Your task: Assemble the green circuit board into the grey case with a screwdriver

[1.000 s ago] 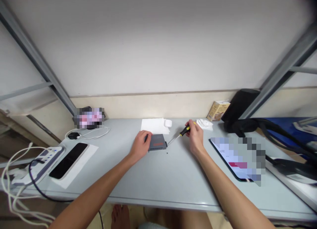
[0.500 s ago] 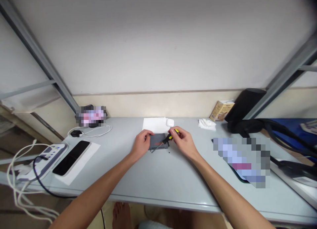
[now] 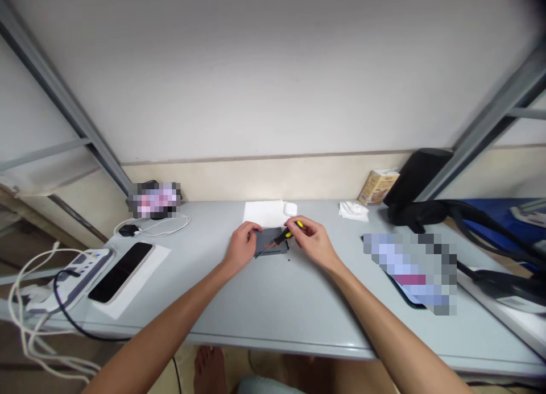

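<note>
A flat dark grey box with a row of small slots along its near side lies on the grey table. My left hand grips its left edge, with the fingers bent over the far left corner. Closed around the black and yellow handle of a screwdriver is my right hand, just right of the box. The screwdriver slants down to the left across the box top. Its thin shaft ends near the front left corner; whether the tip touches anything cannot be made out. A tiny dark piece lies by the front right corner.
Behind the box are white paper and a small white case. A phone and power strip with cables lie left. Crumpled tissue, a carton, a blurred-out phone and black headset-like gear are right.
The whole view has shifted slightly. The screwdriver tip has moved a little left, closer to the box's front left corner. Both hands keep their holds.
</note>
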### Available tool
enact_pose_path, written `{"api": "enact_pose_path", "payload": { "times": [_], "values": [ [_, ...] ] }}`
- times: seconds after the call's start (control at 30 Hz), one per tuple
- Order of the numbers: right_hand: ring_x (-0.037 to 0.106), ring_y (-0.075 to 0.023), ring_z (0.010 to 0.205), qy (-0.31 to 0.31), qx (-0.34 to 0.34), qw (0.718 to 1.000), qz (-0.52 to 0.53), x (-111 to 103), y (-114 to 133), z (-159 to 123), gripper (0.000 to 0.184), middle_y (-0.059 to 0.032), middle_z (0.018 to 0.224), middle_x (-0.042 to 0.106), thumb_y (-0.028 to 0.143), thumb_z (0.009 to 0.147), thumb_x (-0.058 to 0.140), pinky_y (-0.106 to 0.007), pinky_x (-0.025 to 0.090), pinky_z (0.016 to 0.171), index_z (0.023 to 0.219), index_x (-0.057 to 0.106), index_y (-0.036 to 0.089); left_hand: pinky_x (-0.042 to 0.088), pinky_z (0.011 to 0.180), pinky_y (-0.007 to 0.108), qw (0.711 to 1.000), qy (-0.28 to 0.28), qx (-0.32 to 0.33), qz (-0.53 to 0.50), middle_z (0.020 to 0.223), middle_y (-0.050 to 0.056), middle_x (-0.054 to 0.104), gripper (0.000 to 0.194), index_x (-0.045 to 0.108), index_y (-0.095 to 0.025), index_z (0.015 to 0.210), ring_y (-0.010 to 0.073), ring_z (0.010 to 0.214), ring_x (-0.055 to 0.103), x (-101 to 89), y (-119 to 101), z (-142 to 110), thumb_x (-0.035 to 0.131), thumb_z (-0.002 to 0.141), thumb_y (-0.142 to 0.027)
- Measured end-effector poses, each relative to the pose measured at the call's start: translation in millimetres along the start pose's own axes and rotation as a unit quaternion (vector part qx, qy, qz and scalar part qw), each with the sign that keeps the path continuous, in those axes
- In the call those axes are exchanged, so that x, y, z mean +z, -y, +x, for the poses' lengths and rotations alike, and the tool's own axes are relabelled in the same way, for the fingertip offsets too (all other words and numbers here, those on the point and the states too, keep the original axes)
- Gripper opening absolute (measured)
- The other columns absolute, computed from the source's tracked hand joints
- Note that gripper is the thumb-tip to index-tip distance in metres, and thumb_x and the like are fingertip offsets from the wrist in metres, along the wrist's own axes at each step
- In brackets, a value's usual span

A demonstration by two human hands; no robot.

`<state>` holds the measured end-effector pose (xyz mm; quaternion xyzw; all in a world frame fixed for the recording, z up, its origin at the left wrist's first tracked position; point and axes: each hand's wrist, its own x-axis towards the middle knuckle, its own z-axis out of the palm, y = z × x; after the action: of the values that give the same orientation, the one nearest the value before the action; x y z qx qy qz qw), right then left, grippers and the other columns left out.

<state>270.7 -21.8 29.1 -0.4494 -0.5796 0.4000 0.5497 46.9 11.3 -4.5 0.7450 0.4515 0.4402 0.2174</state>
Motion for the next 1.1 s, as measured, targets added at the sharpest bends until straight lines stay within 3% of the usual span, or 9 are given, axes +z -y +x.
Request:
{"api": "enact_pose_path", "payload": {
  "times": [0.13,0.43,0.63,0.87,1.1],
  "values": [
    [0.047,-0.0116,0.052,-0.016,0.001,1.000,0.001,-2,3,1,0.047,-0.0003,0.064,0.060,0.066,0.084,0.071,-0.027,0.036,0.049,0.083,0.071,0.019,0.053,0.085,0.029,1.000,0.004,0.001,0.001,0.098,0.003,0.074,0.035,0.071,-0.020,0.091,0.0176,0.093,0.070,-0.7,0,-1,0.041,0.090,-0.001],
    [0.044,-0.0117,0.055,-0.218,-0.013,0.976,-0.002,-30,-2,15,0.048,0.0028,0.059,0.048,0.064,0.085,0.066,-0.025,0.035,0.052,0.067,0.059,0.021,0.053,0.085,0.029,1.000,0.010,0.016,0.000,0.096,0.003,0.073,0.035,0.070,-0.021,0.089,0.0172,0.092,0.069,-0.8,0,-1,0.042,0.090,0.000],
    [0.043,-0.0120,0.056,-0.180,-0.013,0.983,-0.039,-29,-8,16,0.044,0.0030,0.060,0.049,0.059,0.087,0.064,-0.027,0.035,0.056,0.067,0.059,0.020,0.053,0.086,0.029,0.999,0.009,0.035,-0.012,0.096,0.003,0.072,0.033,0.069,-0.021,0.086,0.0168,0.091,0.069,0.8,1,-2,0.044,0.089,-0.001],
    [0.043,-0.0127,0.057,-0.222,0.007,0.975,-0.012,-33,-8,18,0.043,0.0031,0.060,0.047,0.060,0.084,0.064,-0.027,0.034,0.053,0.065,0.058,0.021,0.053,0.083,0.029,0.998,0.015,0.050,-0.019,0.098,0.003,0.072,0.031,0.070,-0.021,0.083,0.0166,0.090,0.069,1.9,2,-3,0.046,0.091,-0.002],
    [0.042,-0.0123,0.057,-0.185,0.016,0.982,-0.026,-30,-10,17,0.042,0.0030,0.059,0.047,0.058,0.085,0.065,-0.027,0.034,0.054,0.065,0.059,0.021,0.053,0.081,0.029,0.998,0.019,0.052,-0.020,0.098,0.004,0.071,0.032,0.070,-0.021,0.081,0.0165,0.090,0.069,1.4,0,-3,0.046,0.091,-0.002]
  ]
}}
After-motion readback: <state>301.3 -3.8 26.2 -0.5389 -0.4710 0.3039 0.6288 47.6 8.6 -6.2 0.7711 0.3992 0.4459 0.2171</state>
